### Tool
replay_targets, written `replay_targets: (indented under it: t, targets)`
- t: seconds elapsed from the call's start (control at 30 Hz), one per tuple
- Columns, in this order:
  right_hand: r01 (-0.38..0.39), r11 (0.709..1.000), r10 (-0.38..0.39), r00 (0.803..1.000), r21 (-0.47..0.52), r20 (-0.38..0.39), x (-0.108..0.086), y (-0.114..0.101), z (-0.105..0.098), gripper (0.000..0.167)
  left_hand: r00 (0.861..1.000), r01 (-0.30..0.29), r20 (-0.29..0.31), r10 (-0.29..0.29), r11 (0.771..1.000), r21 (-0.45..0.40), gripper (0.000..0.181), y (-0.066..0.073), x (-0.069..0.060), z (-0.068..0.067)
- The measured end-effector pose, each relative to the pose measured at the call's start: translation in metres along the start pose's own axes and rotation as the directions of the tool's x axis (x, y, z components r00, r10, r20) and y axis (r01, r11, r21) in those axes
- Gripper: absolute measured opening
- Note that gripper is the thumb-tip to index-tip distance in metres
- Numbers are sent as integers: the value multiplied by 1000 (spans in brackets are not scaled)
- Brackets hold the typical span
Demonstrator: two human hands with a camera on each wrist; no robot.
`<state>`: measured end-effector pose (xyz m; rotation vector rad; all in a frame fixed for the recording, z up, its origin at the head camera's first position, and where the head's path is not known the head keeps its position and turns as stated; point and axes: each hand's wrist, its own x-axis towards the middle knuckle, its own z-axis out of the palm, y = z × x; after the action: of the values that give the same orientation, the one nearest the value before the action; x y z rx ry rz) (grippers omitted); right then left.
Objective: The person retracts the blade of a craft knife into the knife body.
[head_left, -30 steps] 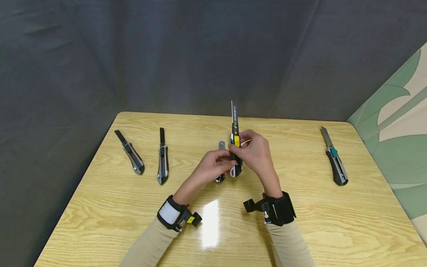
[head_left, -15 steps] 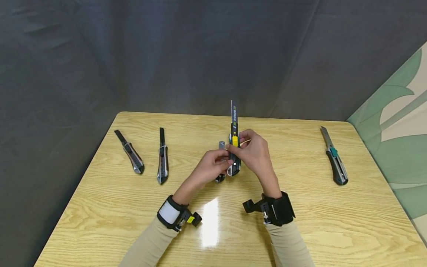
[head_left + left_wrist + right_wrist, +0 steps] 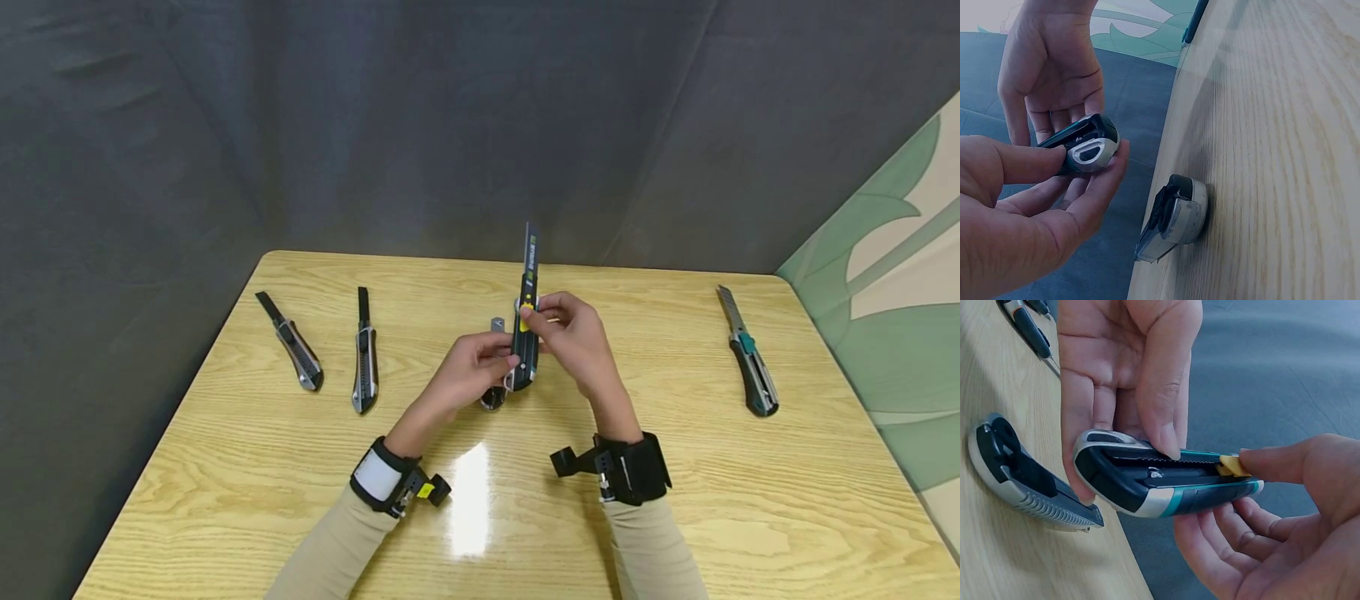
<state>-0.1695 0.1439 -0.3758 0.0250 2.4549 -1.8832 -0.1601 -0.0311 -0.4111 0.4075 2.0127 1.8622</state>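
Observation:
Both hands hold one utility knife (image 3: pixel 527 333) above the table, its long dark blade pointing away, with a yellow slider (image 3: pixel 1232 465). The left hand (image 3: pixel 471 371) pinches the rear end of its handle between thumb and fingers. Near the front of the handle, the right hand (image 3: pixel 581 337) has its thumb on the yellow slider and its fingers behind. In the right wrist view the handle (image 3: pixel 1204 499) shows black, white and teal parts. Another knife (image 3: pixel 1186 215) lies on the table just beneath, partly hidden by the left hand in the head view.
Two grey-black knives with dark blades, one slanted (image 3: pixel 300 354) and one straighter (image 3: pixel 365 371), lie on the wooden table (image 3: pixel 247 467) at the left. At the right lies a knife with a teal slider (image 3: pixel 756 375). A dark curtain (image 3: pixel 450 125) hangs behind.
The right thumb has moved onto the yellow slider from beside it. The held knife has tilted slightly, its blade tip now a little farther right and its rear end farther left.

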Motion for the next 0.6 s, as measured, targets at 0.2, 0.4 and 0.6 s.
replay_targets:
  t: [0.2,0.4,0.6]
  targets:
    - [-14,998,14,1000,63,2,2,2,-1,41,1000,7,0,-7,1000,9,34,15,-6,0]
    - [-20,998,20,1000,67,4,3,3,-2,40,1000,12,-10,-11,1000,12,33,12,-4,0]
    - [-13,997,12,1000,72,9,2,2,-3,36,1000,3,-26,-3,1000,8,32,-2,2,0]
